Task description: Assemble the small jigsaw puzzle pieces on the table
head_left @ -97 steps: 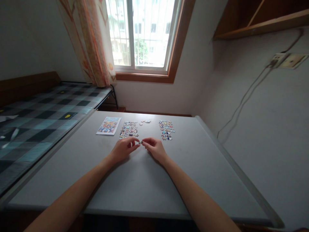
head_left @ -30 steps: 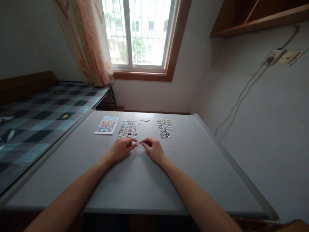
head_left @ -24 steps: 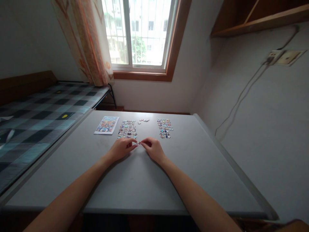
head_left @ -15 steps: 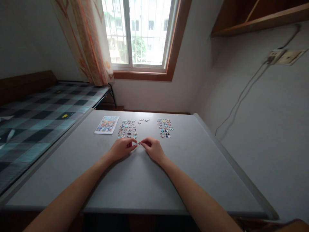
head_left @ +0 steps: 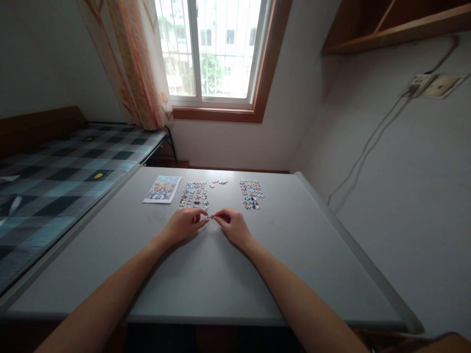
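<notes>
Small jigsaw piece (head_left: 211, 217) between left hand (head_left: 185, 223) and right hand (head_left: 234, 225), over counter (head_left: 206, 279). Right fingers pinched on it; left fingers' grip, cannot tell. Probably light, stiff card, tabs easily bent; pinch by edges.

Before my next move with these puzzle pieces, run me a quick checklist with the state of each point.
1. Right hand has a pinch on the held bit: ok.
2. Left hand grips it firmly: cannot tell, too small.
3. Held bit is a single piece: cannot tell, fingers partly hide it.
4. Picture sheet uncovered: ok, left of the pieces.
5. Loose pieces all together: not ok, left group, right group and far pieces lie apart.
</notes>
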{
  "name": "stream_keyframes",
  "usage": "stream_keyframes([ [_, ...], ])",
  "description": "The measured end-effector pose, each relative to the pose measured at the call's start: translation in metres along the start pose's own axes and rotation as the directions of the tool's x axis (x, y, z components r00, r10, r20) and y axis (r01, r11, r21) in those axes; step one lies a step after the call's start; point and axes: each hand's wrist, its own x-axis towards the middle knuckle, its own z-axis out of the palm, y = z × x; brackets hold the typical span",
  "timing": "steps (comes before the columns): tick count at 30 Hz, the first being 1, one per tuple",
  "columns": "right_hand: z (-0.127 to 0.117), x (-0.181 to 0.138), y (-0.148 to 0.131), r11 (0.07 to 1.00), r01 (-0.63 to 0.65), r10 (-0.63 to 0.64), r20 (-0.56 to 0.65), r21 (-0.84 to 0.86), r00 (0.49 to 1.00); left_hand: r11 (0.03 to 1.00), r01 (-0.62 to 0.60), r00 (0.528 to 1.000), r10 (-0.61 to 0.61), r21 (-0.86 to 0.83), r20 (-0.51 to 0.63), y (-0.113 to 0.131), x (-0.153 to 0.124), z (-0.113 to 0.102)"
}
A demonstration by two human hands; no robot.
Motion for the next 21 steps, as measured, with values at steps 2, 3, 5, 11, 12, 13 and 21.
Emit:
stream_keyframes([
  [2, 0.000, 0.000, 0.000, 1.000, 0.007, -0.007, 0.001, 0.000, 1.000, 1.000, -0.008, 1.000, 0.008, -0.008, 0.000, -0.001, 0.000, 0.000],
  [3, 0.000, 0.000, 0.000, 1.000, 0.009, -0.009, 0.000, 0.000, 1.000, 1.000, -0.012, 1.000, 0.012, -0.016, 0.000, -0.001, 0.000, -0.001],
  [5, 0.000, 0.000, 0.001, 1.000, 0.007, -0.007, -0.001, -0.001, 1.000, 0.999, -0.020, 1.000, 0.020, -0.035, 0.002, -0.002, 0.000, -0.001],
  [11, 0.000, 0.000, -0.001, 1.000, 0.018, -0.018, 0.015, -0.017, 1.000, 0.998, -0.036, 0.999, 0.037, -0.058, 0.016, -0.001, -0.001, 0.000],
  [12, 0.000, -0.001, -0.002, 1.000, 0.022, -0.022, 0.018, -0.022, 1.000, 0.998, -0.039, 0.999, 0.040, -0.057, 0.022, 0.000, -0.001, 0.000],
  [13, -0.001, -0.001, -0.003, 0.999, 0.028, -0.027, 0.019, -0.027, 0.999, 0.998, -0.041, 0.999, 0.042, -0.054, 0.028, 0.000, -0.001, 0.000],
  [21, -0.001, -0.001, -0.002, 0.999, 0.016, -0.017, -0.015, -0.048, 1.000, 0.992, 0.089, 0.989, -0.099, 0.092, 0.109, -0.025, 0.001, -0.035],
])
